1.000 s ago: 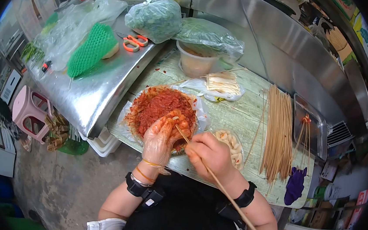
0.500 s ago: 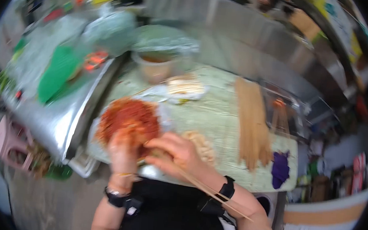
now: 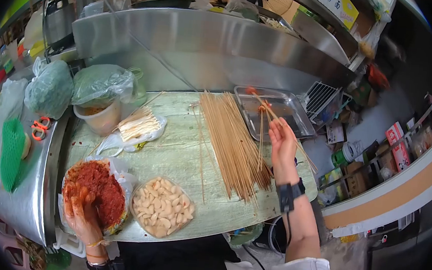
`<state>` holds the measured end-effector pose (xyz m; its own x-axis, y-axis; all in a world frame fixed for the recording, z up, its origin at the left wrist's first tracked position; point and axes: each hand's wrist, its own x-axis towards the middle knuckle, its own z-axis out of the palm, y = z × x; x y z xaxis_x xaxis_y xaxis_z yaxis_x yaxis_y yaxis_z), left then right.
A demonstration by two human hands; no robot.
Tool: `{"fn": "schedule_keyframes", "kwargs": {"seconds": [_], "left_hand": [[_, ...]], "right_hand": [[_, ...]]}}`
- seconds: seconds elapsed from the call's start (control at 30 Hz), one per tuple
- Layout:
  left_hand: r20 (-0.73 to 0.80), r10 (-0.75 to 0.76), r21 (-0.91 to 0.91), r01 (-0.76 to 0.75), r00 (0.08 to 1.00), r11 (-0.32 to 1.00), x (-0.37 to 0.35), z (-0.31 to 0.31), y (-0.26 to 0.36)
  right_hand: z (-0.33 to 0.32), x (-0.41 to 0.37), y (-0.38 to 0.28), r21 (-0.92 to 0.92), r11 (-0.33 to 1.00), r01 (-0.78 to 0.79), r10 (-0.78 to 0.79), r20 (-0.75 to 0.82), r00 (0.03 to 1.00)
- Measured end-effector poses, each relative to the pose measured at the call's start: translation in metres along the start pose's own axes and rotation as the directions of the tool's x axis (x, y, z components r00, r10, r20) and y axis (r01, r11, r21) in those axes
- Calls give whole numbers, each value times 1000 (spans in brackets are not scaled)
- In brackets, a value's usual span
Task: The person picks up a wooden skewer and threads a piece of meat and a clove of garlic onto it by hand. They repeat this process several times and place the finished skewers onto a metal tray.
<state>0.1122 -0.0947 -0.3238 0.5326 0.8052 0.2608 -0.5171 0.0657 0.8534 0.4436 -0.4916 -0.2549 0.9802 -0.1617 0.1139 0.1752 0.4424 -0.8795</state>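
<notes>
My left hand (image 3: 79, 213) lies at the edge of a bowl of red minced meat (image 3: 107, 190). Its fingers are stretched out and smeared with red, touching the meat. To the right of the bowl is a clear tub of peeled garlic cloves (image 3: 161, 207). Raised over the right part of the table, my right hand (image 3: 282, 148) pinches a thin wooden skewer (image 3: 266, 106) with a red lump at its far tip. That tip is above a steel tray (image 3: 292, 113), where a few other skewers with red ends rest on the rim.
A wide bundle of bare skewers (image 3: 228, 141) lies left of the tray. Farther left are pale sticks (image 3: 137, 125) on a plastic bag and a bag-covered tub (image 3: 100, 112). Orange scissors (image 3: 41, 128) and a green net (image 3: 10, 155) sit on the steel counter. A metal wall (image 3: 183, 44) closes the back.
My right hand has left the meat bowl and swung right to the tray with the skewer. My left hand stays at the meat, its fingers now stretched out. The view has turned right.
</notes>
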Motion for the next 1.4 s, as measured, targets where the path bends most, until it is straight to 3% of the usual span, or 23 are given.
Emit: {"fn": "schedule_keyframes", "kwargs": {"seconds": [0.03, 0.1, 0.23, 0.3, 0.33, 0.37, 0.4, 0.43, 0.47, 0.5, 0.57, 0.7, 0.77, 0.83, 0.9, 0.93, 1.0, 1.03, 1.13, 1.2, 1.23, 1.3, 1.4], "left_hand": [[41, -3, 35, 2, 999, 999, 0, 0, -1], [20, 7, 52, -8, 1000, 999, -1, 5, 0], [-76, 5, 129, 5, 997, 992, -3, 17, 3], [-131, 23, 178, 1, 991, 984, -2, 15, 2], [-132, 21, 184, 3, 991, 983, -2, 15, 2], [-121, 19, 187, 4, 992, 982, -2, 14, 1], [-109, 14, 191, 7, 994, 982, -2, 13, 1], [-104, 6, 200, 15, 995, 980, -4, 14, 3], [-101, -6, 192, 26, 995, 981, -3, 18, 5], [-103, -16, 184, 35, 995, 982, -2, 21, 7], [-92, -17, 185, 34, 996, 982, -1, 18, 5], [-1, 1, 176, -1, 1000, 984, -4, 15, 6], [-86, -6, 188, 22, 996, 982, -5, 21, 6], [-85, 9, 169, 5, 996, 986, -4, 25, 7], [-74, 20, 127, -11, 997, 992, -4, 22, 5], [-56, -5, 138, 12, 998, 990, -4, 18, 5], [-47, -24, 146, 30, 999, 989, -5, 13, 3], [-31, -35, 139, 39, 999, 990, -5, 12, 2], [-25, -49, 111, 51, 998, 992, -4, 11, 3], [-35, -55, 94, 58, 998, 994, -5, 16, 5], [-40, -57, 89, 61, 998, 994, -6, 17, 7], [-12, -55, 88, 56, 998, 995, -6, 19, 9], [-18, -56, 100, 57, 998, 993, -6, 18, 8]], "right_hand": [[-12, 23, 7, 2, 1000, 6, -6, -5, 1000], [-33, 61, 20, 109, 990, -91, 117, -262, 958], [-53, 92, 42, 180, 975, -129, 185, -340, 922], [-59, 89, 45, 162, 885, -437, 443, 2, 897], [-42, 73, 33, -43, 849, -526, 528, 80, 846], [-30, 64, 31, -42, 846, -531, 533, 77, 843], [-23, 54, 30, -473, 815, -334, 423, 92, 901], [-24, 47, 32, -800, 595, -71, 326, 159, 932], [-34, 57, 49, -926, 302, 226, 93, 264, 960], [-52, 65, 52, -926, 303, 224, 97, 263, 960], [-52, 60, 34, -944, -154, 291, -65, 303, 951], [-43, 47, 8, -961, -134, 242, -28, 248, 968], [-18, 21, 3, -799, 41, 600, -133, 591, 795], [3, 5, 23, -729, 121, 673, -31, 675, 737], [24, -5, 41, -840, -7, 543, 211, 530, 822], [28, -6, 51, -838, -7, 545, 207, 532, 821], [30, -2, 72, -811, -279, 514, 330, 422, 844], [32, 3, 77, -807, -277, 522, 330, 431, 840], [29, 15, 78, -893, -159, 421, 435, 319, 842], [25, 19, 73, -982, 98, 162, 543, 189, 818], [27, 16, 64, -982, 92, 167, 542, 190, 819], [33, 6, 43, -953, 287, -96, 607, 103, 788], [26, 4, 35, -898, 393, -196, 630, 108, 769]]}}
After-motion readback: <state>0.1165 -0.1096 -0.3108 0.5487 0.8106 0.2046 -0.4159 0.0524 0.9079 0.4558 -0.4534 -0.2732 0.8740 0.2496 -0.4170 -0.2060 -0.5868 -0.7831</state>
